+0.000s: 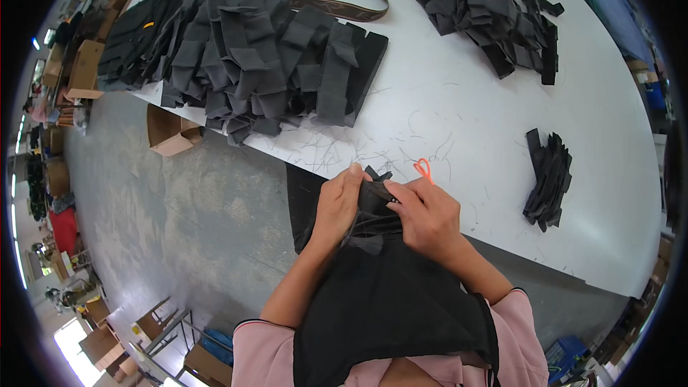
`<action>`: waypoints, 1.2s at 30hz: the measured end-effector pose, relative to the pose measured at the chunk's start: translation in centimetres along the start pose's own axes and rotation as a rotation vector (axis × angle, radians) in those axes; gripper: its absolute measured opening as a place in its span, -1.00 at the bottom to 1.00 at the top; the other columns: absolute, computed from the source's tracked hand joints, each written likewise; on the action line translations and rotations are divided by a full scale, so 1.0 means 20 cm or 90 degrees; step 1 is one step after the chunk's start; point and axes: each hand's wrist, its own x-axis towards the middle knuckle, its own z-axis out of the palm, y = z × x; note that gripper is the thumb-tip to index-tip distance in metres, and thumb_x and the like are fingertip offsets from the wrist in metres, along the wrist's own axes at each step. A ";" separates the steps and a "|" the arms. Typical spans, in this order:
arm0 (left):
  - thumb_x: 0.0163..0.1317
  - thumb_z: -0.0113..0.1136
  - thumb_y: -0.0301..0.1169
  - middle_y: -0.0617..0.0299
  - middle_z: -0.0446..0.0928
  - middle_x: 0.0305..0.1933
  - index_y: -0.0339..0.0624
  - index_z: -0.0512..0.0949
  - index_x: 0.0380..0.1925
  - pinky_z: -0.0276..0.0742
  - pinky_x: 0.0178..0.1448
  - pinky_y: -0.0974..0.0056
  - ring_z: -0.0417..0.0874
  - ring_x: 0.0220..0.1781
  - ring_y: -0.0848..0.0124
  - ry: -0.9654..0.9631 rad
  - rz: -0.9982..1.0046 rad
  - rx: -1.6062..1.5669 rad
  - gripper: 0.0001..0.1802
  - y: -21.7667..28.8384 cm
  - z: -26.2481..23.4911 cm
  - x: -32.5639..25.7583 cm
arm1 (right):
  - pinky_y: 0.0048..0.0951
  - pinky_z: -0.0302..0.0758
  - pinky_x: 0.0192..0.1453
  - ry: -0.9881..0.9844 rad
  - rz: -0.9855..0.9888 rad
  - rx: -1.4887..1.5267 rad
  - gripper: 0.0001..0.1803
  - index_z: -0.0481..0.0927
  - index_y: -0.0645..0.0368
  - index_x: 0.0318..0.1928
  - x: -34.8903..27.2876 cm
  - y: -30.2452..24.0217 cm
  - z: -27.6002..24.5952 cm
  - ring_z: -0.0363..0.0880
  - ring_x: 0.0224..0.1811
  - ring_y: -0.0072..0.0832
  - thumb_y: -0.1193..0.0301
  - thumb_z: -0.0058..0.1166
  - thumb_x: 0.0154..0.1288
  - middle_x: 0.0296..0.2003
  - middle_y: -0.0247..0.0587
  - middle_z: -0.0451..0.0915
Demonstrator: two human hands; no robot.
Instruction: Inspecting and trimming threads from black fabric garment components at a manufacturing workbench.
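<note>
Both hands at work close together, just off the near edge of a smooth white bench point(609, 179). Left grip point(338, 204): thumb upright, pressed to its fingers on a crumpled black fabric piece point(374, 204); some fingers hidden behind the cloth. Right grip point(432, 218): thumb and forefinger pinching the same piece, a small silvery bit showing under the fingertips, too small to identify. The piece lies between the two grips, its narrow ends poking up toward the bench. A bright orange loop point(428, 170) stands up just beyond the right grip; what it belongs to is hidden. Below both grips, a plain black cloth apron point(387, 294) over a pink short-sleeved top point(261, 351). Beyond and left of the left grip: a large heap of dark grey and black flat fabric strips point(251, 50), with a brown patterned strap point(344, 11) behind it. Beyond and right of the right grip, well apart: a second loose heap of black strips point(476, 11). Right of the right grip, nearer than that heap: a small narrow bundle of black strips point(548, 183). Fine dark thread scraps point(326, 147) scattered just beyond the grips. Well left of the left grip, off the bench: an open brown cardboard box point(175, 145), over a scuffed grey floor point(186, 201).
</note>
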 end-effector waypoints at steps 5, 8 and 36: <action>0.42 -0.18 -0.03 0.46 0.37 -0.57 -0.25 0.53 -0.47 0.18 -0.42 0.53 0.25 -0.50 0.69 -0.013 -0.023 -0.014 -0.47 -0.02 0.00 0.00 | -0.46 0.32 -0.55 0.023 -0.018 -0.031 -0.66 0.60 0.19 -0.17 -0.03 0.00 0.01 0.42 -0.58 -0.45 0.55 0.22 -0.07 -0.50 -0.34 0.43; 0.41 -0.17 -0.01 0.45 0.38 -0.56 -0.25 0.53 -0.47 0.18 -0.43 0.52 0.26 -0.50 0.69 -0.010 -0.021 -0.023 -0.46 -0.02 0.00 0.00 | -0.46 0.34 -0.54 0.051 0.076 0.079 -0.67 0.60 0.18 -0.20 -0.04 0.00 0.00 0.44 -0.57 -0.43 0.58 0.23 -0.09 -0.49 -0.34 0.44; 0.42 -0.18 -0.04 0.42 0.37 -0.55 -0.29 0.53 -0.39 0.25 -0.35 0.48 0.29 -0.45 0.65 -0.152 -0.112 -0.038 -0.48 0.01 -0.08 -0.01 | -0.36 0.33 -0.50 -0.275 -0.011 0.108 -0.82 0.50 0.11 -0.32 0.07 0.01 -0.12 0.44 -0.52 -0.35 0.50 0.17 0.02 -0.40 -0.33 0.39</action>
